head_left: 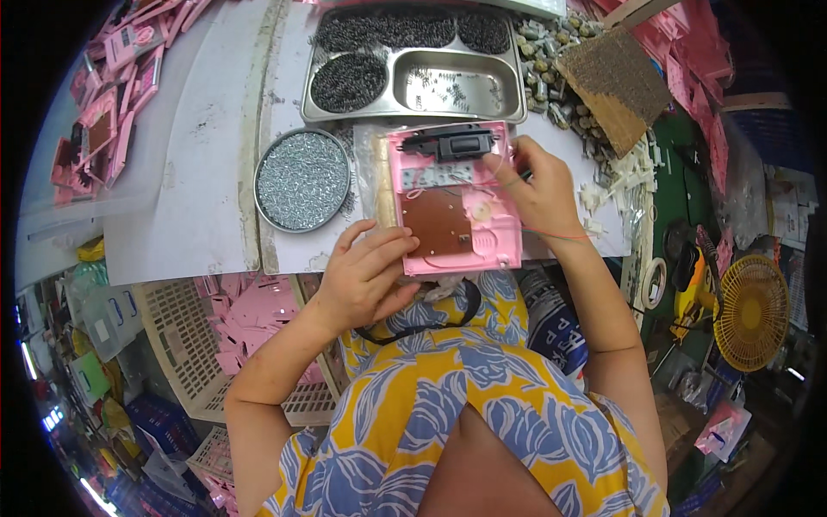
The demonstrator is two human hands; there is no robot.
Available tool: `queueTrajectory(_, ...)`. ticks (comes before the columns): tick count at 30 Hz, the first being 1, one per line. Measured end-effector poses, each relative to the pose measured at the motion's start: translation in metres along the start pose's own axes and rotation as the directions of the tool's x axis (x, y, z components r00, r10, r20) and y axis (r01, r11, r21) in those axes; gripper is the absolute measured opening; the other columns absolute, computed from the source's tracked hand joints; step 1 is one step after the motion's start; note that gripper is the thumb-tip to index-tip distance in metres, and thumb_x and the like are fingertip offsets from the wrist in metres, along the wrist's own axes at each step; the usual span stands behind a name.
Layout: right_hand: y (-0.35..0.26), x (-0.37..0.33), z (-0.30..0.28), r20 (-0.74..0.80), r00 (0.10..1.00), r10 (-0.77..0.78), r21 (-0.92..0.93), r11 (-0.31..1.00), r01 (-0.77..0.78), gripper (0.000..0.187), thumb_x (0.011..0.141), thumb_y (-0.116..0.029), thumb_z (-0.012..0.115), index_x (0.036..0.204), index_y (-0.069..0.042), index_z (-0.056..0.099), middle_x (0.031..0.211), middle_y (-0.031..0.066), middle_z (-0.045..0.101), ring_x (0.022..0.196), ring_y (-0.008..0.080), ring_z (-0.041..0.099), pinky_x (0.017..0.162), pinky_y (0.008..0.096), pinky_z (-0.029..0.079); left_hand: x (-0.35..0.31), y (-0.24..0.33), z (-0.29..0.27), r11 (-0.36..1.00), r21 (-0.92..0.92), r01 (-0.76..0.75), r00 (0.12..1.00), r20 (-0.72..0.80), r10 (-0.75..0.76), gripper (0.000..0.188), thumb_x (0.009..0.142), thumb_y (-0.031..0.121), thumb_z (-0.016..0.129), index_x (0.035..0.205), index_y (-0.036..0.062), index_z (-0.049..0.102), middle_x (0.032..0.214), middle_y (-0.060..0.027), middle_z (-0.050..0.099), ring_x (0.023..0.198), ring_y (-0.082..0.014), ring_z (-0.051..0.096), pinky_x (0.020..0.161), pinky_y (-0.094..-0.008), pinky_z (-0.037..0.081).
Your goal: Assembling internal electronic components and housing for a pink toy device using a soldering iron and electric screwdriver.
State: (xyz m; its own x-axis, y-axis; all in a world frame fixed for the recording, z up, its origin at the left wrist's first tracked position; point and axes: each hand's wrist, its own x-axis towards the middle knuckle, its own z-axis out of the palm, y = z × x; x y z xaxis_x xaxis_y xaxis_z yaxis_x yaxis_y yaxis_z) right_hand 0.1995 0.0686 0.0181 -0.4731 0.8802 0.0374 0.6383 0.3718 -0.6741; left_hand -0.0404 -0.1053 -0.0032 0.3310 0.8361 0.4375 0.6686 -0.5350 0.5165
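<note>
A pink plastic housing point(500, 233) lies open side up at the table's near edge, with a brown circuit board point(438, 221) inside it. My left hand point(366, 276) grips its lower left corner. My right hand point(536, 191) rests on the upper right corner, fingers pinching at a black rectangular part point(455, 141) that sits across the housing's top. Thin red and green wires point(556, 233) trail over my right wrist.
A round metal dish of small screws point(302, 179) sits left of the housing. Behind it is a steel compartment tray point(482, 108) with dark screws and small parts. Cardboard point(616, 82), white plastic bits point(633, 168), pink housings in a crate point(258, 314), a yellow fan point(754, 312) surround.
</note>
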Motion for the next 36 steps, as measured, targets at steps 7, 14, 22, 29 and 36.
queueTrajectory(7, 0.011, 0.021, 0.020, -0.138, 0.951, -0.278, -0.206, 0.947, 0.247, 0.046, 0.086, -0.048, 0.072, 0.079, -0.006, 0.054, 0.072, 0.0080, 0.059, 0.068, 0.0307, 0.060, 0.059, 0.0442, 0.045, 0.007, -0.014, -0.003, 0.998, -0.065, 0.026, 0.997, -0.071, -0.031, 0.031, 0.065, 0.013, 0.085, 0.066, 0.0032, 0.056, 0.100, -0.0117, 0.068, 0.100, -0.0315, 0.068, 0.084, -0.0431, 0.056)
queueTrajectory(14, 0.011, 0.013, 0.026, 0.011, 0.980, -0.197, -0.301, 0.934, 0.191, 0.037, 0.085, -0.045, 0.072, 0.090, -0.010, 0.063, 0.064, 0.0102, 0.065, 0.057, 0.0318, 0.064, 0.056, 0.0421, 0.051, 0.015, -0.012, -0.025, 0.997, -0.019, 0.069, 0.995, 0.080, -0.067, 0.029, 0.070, 0.008, 0.083, 0.080, 0.0062, 0.057, 0.093, -0.0084, 0.064, 0.102, -0.0294, 0.068, 0.085, -0.0425, 0.050)
queueTrajectory(22, -0.023, -0.059, -0.041, 0.543, 0.835, 0.093, 0.235, 0.937, -0.257, 0.071, 0.086, -0.028, 0.074, 0.145, -0.004, 0.044, 0.068, 0.0108, 0.068, 0.059, 0.0266, 0.067, 0.063, 0.0347, 0.054, 0.053, 0.030, 0.009, 0.992, 0.023, 0.125, 0.991, 0.049, -0.126, 0.026, 0.076, 0.019, 0.076, 0.096, 0.0070, 0.065, 0.095, -0.0052, 0.061, 0.087, -0.0246, 0.060, 0.081, -0.0421, 0.044)
queueTrajectory(29, -0.038, -0.060, -0.046, 0.252, 0.873, -0.418, 0.331, 0.885, 0.327, 0.054, 0.084, -0.030, 0.078, 0.131, -0.006, 0.065, 0.088, 0.0087, 0.070, 0.081, 0.0274, 0.065, 0.079, 0.0379, 0.053, 0.042, 0.025, 0.030, 0.988, -0.110, -0.110, 0.992, 0.047, 0.116, 0.030, 0.076, 0.015, 0.072, 0.104, 0.0060, 0.070, 0.094, -0.0038, 0.064, 0.083, -0.0204, 0.061, 0.065, -0.0342, 0.044)
queueTrajectory(36, -0.017, -0.062, 0.016, 0.196, 0.777, -0.598, 0.032, 0.796, 0.604, 0.036, 0.078, -0.032, 0.077, 0.104, -0.008, 0.071, 0.092, 0.0078, 0.062, 0.089, 0.0303, 0.057, 0.081, 0.0420, 0.048, 0.010, 0.016, 0.012, 0.998, -0.054, -0.030, 0.998, -0.048, 0.028, 0.024, 0.076, 0.013, 0.078, 0.098, 0.0073, 0.073, 0.085, -0.0033, 0.065, 0.069, -0.0197, 0.061, 0.059, -0.0345, 0.045)
